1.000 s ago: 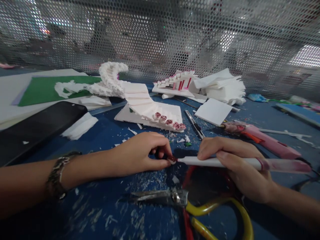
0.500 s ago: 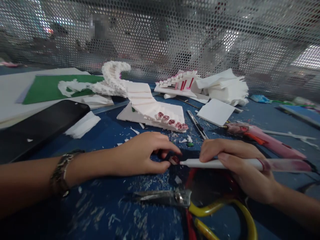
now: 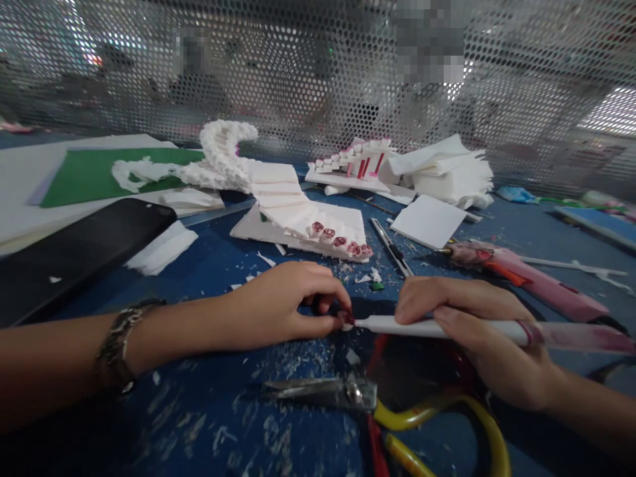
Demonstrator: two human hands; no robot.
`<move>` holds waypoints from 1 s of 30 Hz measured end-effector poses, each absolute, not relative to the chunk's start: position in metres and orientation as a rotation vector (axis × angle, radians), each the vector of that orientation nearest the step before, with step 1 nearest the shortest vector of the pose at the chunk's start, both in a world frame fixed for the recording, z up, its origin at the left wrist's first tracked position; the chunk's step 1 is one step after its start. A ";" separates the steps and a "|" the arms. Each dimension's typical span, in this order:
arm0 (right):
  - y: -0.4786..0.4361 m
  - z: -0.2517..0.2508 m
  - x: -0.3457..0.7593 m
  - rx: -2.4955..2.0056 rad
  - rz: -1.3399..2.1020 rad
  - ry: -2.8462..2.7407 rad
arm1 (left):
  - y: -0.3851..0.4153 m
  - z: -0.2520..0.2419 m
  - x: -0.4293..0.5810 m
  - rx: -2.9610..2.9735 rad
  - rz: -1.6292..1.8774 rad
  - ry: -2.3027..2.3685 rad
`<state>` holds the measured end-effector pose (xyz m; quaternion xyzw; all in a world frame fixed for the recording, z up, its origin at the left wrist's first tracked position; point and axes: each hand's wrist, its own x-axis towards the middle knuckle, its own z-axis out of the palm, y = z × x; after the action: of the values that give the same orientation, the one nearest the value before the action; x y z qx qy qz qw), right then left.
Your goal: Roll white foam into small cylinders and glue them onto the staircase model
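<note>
My left hand [image 3: 293, 301] pinches a small white and dark red piece [image 3: 346, 319] between thumb and fingertips, low over the blue table. From the right, my right hand [image 3: 477, 331] grips a white pen [image 3: 397, 324] with a pinkish rear end, its tip touching or almost touching the small piece. Beyond my hands stands a white foam model [image 3: 283, 199] with a stepped strip and a curled, textured end. Several dark red, round marked pieces [image 3: 340, 242] line its near edge. Scissors [image 3: 342, 392] with yellow and red handles lie open just in front of my hands.
A black phone-like slab [image 3: 89, 252] lies at left beside green paper [image 3: 99, 175]. Behind are a cutter knife [image 3: 391, 246], a white square [image 3: 428, 222], a second white model [image 3: 355, 165] and a pink glue gun [image 3: 541, 278]. Perforated metal mesh [image 3: 308, 73] rises behind.
My left fingertips have closed in around the small piece, which has turned slightly. The pen stays at it, its rear end a little lower and further right.
</note>
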<state>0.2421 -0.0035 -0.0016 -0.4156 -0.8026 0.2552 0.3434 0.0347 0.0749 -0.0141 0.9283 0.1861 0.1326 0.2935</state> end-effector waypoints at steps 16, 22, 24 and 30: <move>-0.004 0.000 0.243 -1.009 0.661 -2.110 | 0.076 -0.016 0.035 2.463 0.377 0.473; -0.004 0.000 0.245 -1.060 0.617 -2.108 | 0.075 -0.015 0.036 2.460 0.370 0.486; -0.004 0.000 0.245 -1.039 0.633 -2.106 | 0.076 -0.016 0.036 2.459 0.372 0.487; -0.003 0.000 0.242 -1.075 0.591 -2.123 | 0.075 -0.016 0.035 2.460 0.378 0.497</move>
<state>0.2421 -0.0027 0.0004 -0.4126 -0.8149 0.2269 0.3379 0.0350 0.0752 -0.0157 0.9254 0.1869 0.1423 0.2974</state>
